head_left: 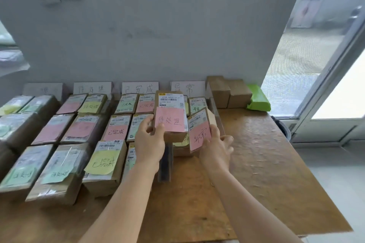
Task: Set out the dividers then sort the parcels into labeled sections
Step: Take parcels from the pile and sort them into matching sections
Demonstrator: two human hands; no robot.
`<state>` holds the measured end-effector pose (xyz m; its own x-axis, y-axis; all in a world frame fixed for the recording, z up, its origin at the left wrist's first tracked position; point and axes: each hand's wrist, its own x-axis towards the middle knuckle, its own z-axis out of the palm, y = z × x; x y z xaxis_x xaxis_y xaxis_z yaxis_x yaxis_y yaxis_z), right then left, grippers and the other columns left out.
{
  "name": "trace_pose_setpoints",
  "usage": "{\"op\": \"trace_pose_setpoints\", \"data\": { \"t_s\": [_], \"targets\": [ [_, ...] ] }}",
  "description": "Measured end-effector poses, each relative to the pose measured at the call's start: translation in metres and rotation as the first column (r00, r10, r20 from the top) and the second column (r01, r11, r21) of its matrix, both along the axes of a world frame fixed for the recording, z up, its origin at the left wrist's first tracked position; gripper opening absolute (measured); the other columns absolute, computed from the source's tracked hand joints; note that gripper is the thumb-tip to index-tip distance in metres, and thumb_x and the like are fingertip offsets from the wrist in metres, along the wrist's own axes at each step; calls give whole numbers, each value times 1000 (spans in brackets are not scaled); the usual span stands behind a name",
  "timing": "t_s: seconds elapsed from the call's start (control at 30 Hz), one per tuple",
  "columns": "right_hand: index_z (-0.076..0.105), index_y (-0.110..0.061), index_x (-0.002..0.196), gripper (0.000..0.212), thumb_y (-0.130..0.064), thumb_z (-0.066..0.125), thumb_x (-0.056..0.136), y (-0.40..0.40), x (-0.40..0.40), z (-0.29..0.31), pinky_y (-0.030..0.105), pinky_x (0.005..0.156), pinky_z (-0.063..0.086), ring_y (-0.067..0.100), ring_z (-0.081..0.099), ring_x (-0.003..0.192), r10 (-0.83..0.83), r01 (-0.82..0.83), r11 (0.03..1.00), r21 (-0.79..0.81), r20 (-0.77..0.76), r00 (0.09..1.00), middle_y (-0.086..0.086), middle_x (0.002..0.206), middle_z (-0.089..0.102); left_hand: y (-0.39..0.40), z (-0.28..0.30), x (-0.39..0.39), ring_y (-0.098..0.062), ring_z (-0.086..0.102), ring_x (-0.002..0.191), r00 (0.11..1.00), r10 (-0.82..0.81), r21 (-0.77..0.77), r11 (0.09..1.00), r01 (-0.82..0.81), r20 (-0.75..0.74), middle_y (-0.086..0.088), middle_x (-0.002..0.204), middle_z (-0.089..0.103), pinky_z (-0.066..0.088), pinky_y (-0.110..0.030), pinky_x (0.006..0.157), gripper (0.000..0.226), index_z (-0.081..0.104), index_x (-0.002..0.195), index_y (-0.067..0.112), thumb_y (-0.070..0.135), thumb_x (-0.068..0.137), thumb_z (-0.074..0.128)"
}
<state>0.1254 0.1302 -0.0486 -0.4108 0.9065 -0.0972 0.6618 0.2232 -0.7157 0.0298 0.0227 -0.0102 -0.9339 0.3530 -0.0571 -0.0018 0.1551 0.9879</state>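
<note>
Holding | left hand (149,140) grips pink-noted parcel (170,116) | right hand (216,148) grips another parcel (199,130) (tilted)

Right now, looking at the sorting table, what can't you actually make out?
- Head view: far-left section sign, writing too faint and blurred to read.
- Parcels under the held parcel and the left hand, notes mostly hidden.
- Left-edge parcels, blurred and cut off by the frame.
- Shipping label, print mostly too small.
</note>
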Motion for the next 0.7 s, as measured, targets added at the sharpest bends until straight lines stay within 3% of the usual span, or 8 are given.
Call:
{"op": "trace_pose_setpoints", "data": {
  "t_s": [0.1,0.27,0.37,0.47,0.7],
  "targets": [
    [26,-41,140,61,-5,42,92,-2,-5,-8,39,86,44,33,34,112,-13,15,999,-37,67,998,10,128,25,-3,0,-3,-13,49,110,1000,-16,-10,1000,16,-9,-1,133,53,38,-11,65,42,45,139,27,25,98,54],
    [18,-33,148,67,-6,43,92,2,-5,-22,47,100,43,38,33,125,1,14,995,-98,150,989,14,136,24,-5,-8,-10,-18,49,122,1000,-15,-14,1000,14,-16,-3,135,54,43,-26,87,42,47,137,30,26,96,57],
    [-1,-11,154,75,-4,44,95,-2,-6,-30,43,118,22,38,11,144,85,-92,996,4,351,932,20,156,7,-5,-8,-9,-11,48,112,999,-19,-35,999,18,-33,0,133,54,41,-15,75,42,47,138,29,26,97,56],
    [-13,-4,152,73,-6,37,98,-10,-4,-41,38,121,0,30,-14,148,167,-253,959,127,469,867,16,160,-15,-4,-8,-7,-6,46,104,999,-31,-42,999,30,-32,1,130,56,36,-11,61,42,47,139,29,26,98,55],
    [-6,-4,153,70,-2,35,96,-19,4,-58,41,122,6,30,-11,148,322,-412,911,7,611,723,12,162,-10,-5,-11,-6,-11,53,111,998,-34,-51,998,32,-51,1,128,59,43,-11,68,40,48,137,28,27,97,56]
  ]
}}
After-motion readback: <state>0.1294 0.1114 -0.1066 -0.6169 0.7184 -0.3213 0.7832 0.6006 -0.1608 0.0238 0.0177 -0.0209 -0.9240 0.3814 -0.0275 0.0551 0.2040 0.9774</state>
